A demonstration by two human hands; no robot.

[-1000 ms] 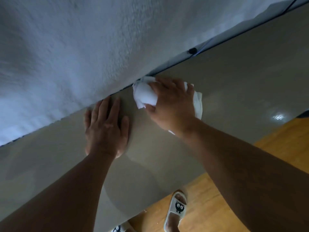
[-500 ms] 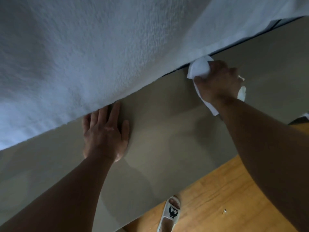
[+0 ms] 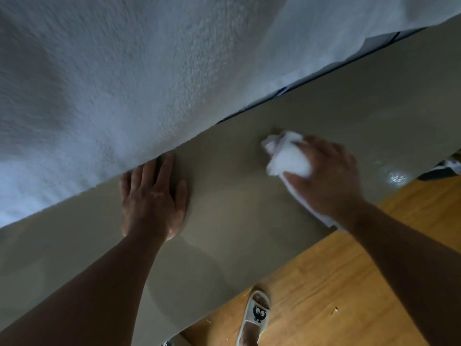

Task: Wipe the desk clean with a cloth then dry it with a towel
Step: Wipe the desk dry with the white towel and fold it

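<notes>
**Bunched cloth worked across the desk, other hand braced flat**

Head view. The left hand [image 3: 152, 198] is laid palm down on the grey desk [image 3: 237, 233] at centre left of the frame. Its fingers are straight and spread, with the tips against the textured white wall [image 3: 124, 71]. Nothing is held in it. It is judged to be planted there as a prop for the body while the reach is made.

At centre right, a white cloth [image 3: 287, 159] is gripped by the right hand [image 3: 326, 176]. The fingers and thumb are curled round the wad, which is pressed onto the desk top. A tail of the cloth is trailed under the wrist towards the desk's near edge. The bunching is judged to give a firm pad for rubbing.

A wet sheen [image 3: 395, 177] is seen further right, so the wiping stage is judged to be in hand. At the bottom, a slipper [image 3: 254, 318] is seen on the wooden floor [image 3: 336, 270].
</notes>
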